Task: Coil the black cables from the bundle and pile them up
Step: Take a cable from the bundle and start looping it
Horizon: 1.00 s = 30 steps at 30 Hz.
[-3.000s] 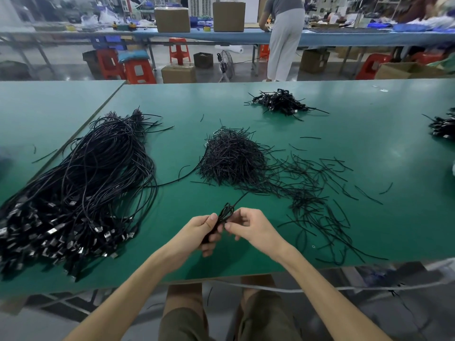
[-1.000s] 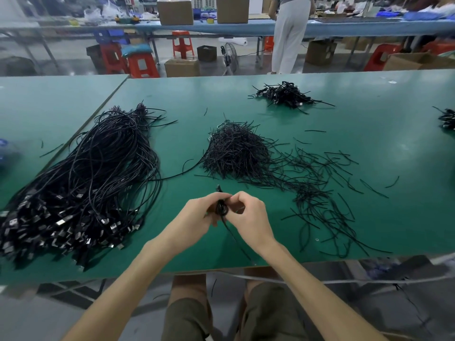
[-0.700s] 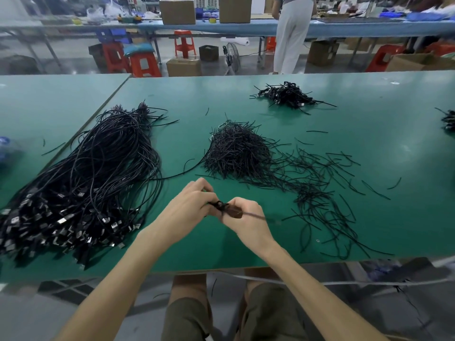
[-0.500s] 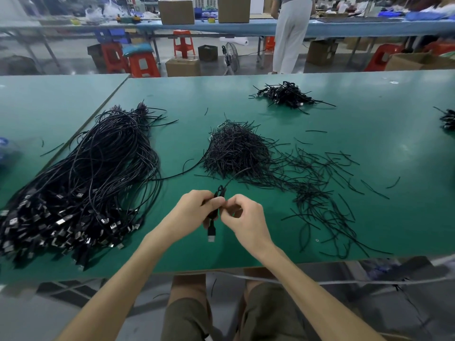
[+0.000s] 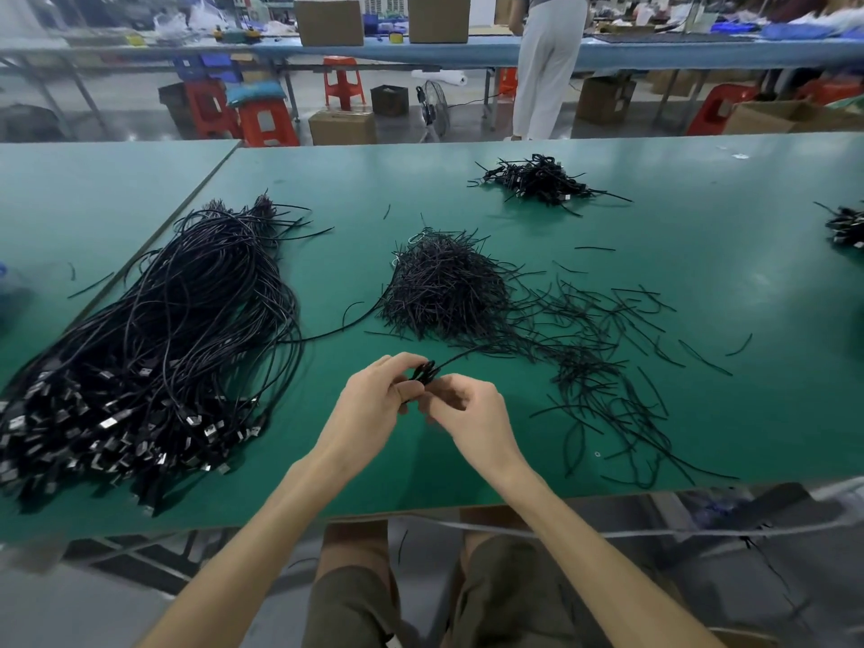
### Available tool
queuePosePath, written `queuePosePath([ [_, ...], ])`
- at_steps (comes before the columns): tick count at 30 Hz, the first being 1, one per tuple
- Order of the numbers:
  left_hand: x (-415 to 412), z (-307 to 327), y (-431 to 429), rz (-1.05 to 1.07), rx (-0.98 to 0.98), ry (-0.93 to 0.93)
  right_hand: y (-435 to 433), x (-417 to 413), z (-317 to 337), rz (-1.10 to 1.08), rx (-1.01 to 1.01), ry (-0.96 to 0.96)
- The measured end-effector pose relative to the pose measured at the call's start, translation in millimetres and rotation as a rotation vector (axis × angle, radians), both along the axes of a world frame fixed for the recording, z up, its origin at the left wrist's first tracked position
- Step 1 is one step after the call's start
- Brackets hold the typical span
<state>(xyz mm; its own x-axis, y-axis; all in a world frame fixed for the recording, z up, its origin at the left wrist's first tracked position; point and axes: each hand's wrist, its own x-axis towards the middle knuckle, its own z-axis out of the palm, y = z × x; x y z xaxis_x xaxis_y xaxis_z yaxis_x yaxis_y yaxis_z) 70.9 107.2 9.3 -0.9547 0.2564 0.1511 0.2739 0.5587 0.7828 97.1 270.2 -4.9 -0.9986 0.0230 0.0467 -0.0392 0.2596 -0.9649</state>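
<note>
Landmark: the tie heap (image 5: pixel 444 287), a dense mound of short black strands in the mid of the green bench (image 5: pixel 701 226).

On the near side of the tie heap, close to it and above the bench, the left hand (image 5: pixel 374 399) grips a small coiled cable (image 5: pixel 423 371) w/ curled fingers & thumb. The right hand (image 5: pixel 472 413) also has curled fingers and pinches the same coil from its lower side. The two are almost touching, w/ the coil btw them. One thin strand (image 5: pixel 467 355) goes out of the coil toward the right foot of the heap; I cannot tell if it is the cable end or a tie.

Left of the tie heap lies the bundle (image 5: pixel 154 348): many long black cables, not coiled, w/ metal plugs at the near end. One single cable (image 5: pixel 327 334) runs from the bundle to the foot of the heap. Right of the heap & nearer, loose ties (image 5: pixel 608 357) are scattered over the bench.

Beyond the heap, a bit to the right, sits the pile of coiled cables (image 5: pixel 542 182), well apart from the coil in hand. Far right of the heap, at the frame edge, is a second small pile (image 5: pixel 848 226), partly cut off.

Bkgd, behind the heap & past the bench: red stools (image 5: pixel 266 123), a cardboard box (image 5: pixel 343 126) on the floor, and a standing person (image 5: pixel 547 63) at a second bench (image 5: pixel 654 53).
</note>
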Motion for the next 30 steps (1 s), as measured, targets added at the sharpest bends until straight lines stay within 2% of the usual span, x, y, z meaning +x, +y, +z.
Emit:
queuePosePath([
  [2, 2, -1, -1, 0.005, -0.032, 0.015, 2, -1, 1, -0.006, 0.008, -0.009],
  [4, 3, -3, 1, 0.027, -0.010, -0.049, 2, -1, 0, -0.029, 0.053, 0.013],
  [8, 1, -1, 10, 0.112, -0.031, -0.170, -4, 1, -5, -0.075, 0.243, 0.151],
  [11, -2, 4, 10, 0.120, 0.158, -0.401, -3, 3, -6, -0.044, 0.449, 0.314],
  [16, -5, 13, 0, 0.118, 0.403, -0.602, 5, 3, 4, 0.005, 0.820, 0.752],
  [18, -4, 14, 0, 0.057, 0.569, -0.717, 6, 1, 5, -0.029, 0.882, 0.876],
  [21, 0, 17, 2, 0.005, 0.728, -0.741, 7, 0, 5, -0.077, 0.848, 0.888],
  [24, 4, 18, -1, -0.127, 0.619, -0.564, 11, -1, 6, -0.103, 0.765, 0.823],
  [30, 1, 19, -4, -0.178, 0.034, -0.173, 13, 1, 9, -0.117, 0.714, 0.800],
])
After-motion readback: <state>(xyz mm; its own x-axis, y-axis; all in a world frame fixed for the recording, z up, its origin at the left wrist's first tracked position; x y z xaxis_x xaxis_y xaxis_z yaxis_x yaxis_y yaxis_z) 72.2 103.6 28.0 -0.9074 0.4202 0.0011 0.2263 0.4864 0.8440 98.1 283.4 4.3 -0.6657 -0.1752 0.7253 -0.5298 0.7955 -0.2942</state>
